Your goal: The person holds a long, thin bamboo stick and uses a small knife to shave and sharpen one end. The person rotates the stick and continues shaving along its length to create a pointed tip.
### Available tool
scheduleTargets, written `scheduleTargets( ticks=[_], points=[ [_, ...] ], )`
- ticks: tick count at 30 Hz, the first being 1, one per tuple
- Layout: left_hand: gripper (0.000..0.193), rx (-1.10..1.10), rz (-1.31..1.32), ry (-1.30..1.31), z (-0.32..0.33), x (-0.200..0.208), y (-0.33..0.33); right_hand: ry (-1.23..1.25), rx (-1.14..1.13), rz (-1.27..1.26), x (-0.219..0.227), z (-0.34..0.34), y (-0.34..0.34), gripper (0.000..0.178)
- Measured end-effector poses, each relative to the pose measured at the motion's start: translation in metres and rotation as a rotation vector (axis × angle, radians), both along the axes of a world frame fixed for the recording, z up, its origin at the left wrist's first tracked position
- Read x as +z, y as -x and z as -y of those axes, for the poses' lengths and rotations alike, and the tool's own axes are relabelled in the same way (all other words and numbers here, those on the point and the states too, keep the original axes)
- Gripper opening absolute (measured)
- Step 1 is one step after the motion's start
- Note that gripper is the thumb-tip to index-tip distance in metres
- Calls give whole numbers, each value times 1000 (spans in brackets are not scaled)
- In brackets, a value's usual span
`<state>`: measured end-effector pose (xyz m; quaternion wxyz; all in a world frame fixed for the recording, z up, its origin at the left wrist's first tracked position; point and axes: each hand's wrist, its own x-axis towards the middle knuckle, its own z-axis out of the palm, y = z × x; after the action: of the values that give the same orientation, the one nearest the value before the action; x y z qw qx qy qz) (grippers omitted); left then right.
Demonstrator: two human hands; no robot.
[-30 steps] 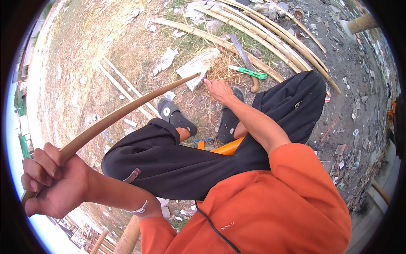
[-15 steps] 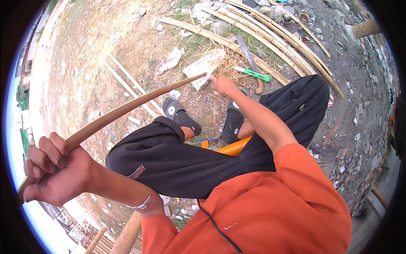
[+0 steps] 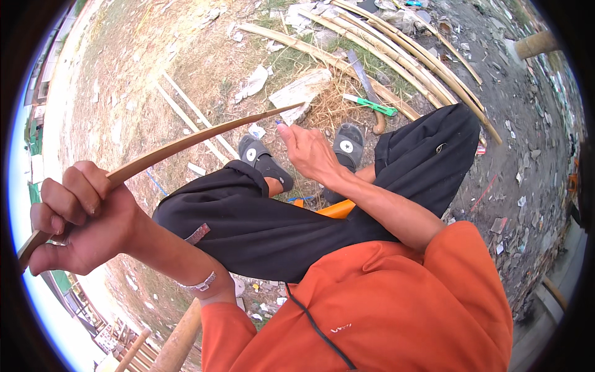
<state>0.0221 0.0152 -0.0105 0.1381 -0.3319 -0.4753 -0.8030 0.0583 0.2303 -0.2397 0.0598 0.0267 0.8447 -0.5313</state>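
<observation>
My left hand [image 3: 87, 217] grips a long bamboo strip [image 3: 204, 134] near its thick end at the far left. The strip slants up across my lap, curving to a thin tip above my feet. My right hand [image 3: 307, 150] is curled closed just below that tip, apart from the strip, thumb pointing up. A small bluish spot shows at the thumb's end; what the fingers hold, if anything, is hidden. Beyond my right foot lie a green and white cutter-like tool [image 3: 370, 104] and a long blade [image 3: 362, 74] with a wooden handle.
Several split bamboo lengths [image 3: 396, 59] lie at the far right, and two thin strips [image 3: 192, 118] lie left of my feet. A pale crumpled sheet [image 3: 300, 88] rests beside dry shavings [image 3: 341, 111]. Litter covers the ground. A bamboo pole [image 3: 180, 338] stands by my left side.
My right hand has left the strip's tip, drawing back toward me and to the left. My left hand has risen a little with the strip.
</observation>
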Motion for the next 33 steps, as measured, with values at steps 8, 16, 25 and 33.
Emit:
scheduleTargets(
  ticks=[8,16,25,33],
  points=[
    [53,42,1,11,3,0,2,-118,-24,75,1,1,1,53],
    [53,-19,-34,34,-8,1,-5,-139,-10,225,-31,-16,7,58],
    [52,-98,30,2,-9,3,-4,2,28,130,-19,-13,3,55],
    [53,-31,55,1,-3,2,-1,-115,17,132,-35,-11,10,55]
  ],
)
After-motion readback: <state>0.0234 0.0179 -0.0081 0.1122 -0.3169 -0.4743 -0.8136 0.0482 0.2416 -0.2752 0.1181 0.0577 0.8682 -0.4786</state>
